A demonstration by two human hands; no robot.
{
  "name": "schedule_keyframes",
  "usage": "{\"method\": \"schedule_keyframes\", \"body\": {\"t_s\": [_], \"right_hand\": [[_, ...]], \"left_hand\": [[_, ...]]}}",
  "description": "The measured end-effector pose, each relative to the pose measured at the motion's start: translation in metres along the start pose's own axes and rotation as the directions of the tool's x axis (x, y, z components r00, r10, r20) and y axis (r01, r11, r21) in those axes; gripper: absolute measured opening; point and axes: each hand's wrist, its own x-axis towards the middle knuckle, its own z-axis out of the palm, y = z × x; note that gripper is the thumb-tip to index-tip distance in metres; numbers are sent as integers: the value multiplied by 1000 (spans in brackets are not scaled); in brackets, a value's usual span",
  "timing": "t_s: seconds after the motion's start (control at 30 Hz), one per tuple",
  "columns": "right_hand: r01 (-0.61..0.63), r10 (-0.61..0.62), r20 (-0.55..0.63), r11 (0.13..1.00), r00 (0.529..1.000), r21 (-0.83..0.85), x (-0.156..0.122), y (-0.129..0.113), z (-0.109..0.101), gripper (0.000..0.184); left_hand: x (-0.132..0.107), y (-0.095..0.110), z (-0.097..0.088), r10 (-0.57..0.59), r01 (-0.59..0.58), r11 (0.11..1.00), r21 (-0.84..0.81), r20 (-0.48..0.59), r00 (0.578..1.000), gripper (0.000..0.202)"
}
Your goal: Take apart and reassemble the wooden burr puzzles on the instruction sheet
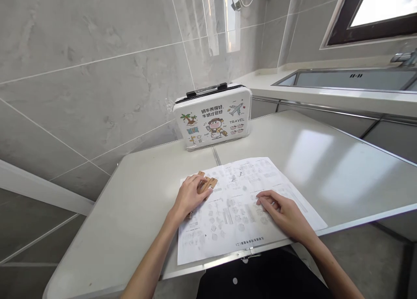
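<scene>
A large white printed sheet lies on the folding table, covered with rows of small grey diagrams. Over its left part, my left hand is closed around flat brown wooden pieces with notched edges, which look like puzzle pieces. The fingers hide part of them, so I cannot tell how they fit together. My right hand rests on the right half of the sheet, its fingers curled and pressed together. Whether anything small is between those fingertips is hidden.
A white cartoon-printed case with a black handle, wrapped in clear plastic, stands at the back of the light table against the tiled wall. To the right are a counter with a sink, a faucet and a window.
</scene>
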Motion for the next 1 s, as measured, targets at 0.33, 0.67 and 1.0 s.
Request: {"method": "schedule_keyframes", "body": {"t_s": [0.33, 0.67, 1.0], "right_hand": [[19, -19, -10, 999, 1000, -28, 1, 3, 0, 29], [253, -228, 128, 937, 965, -241, 5, -12, 7, 27], [301, -220, 265, 897, 939, -324, 16, -19, 5, 20]], "left_hand": [[-7, 59, 28, 327, -301, 931, -208, 103, 939, 40], [-7, 39, 45, 188, -180, 977, 113, -66, 980, 22], [-10, 38, 49, 187, -175, 979, 109, -111, 976, 27]]}}
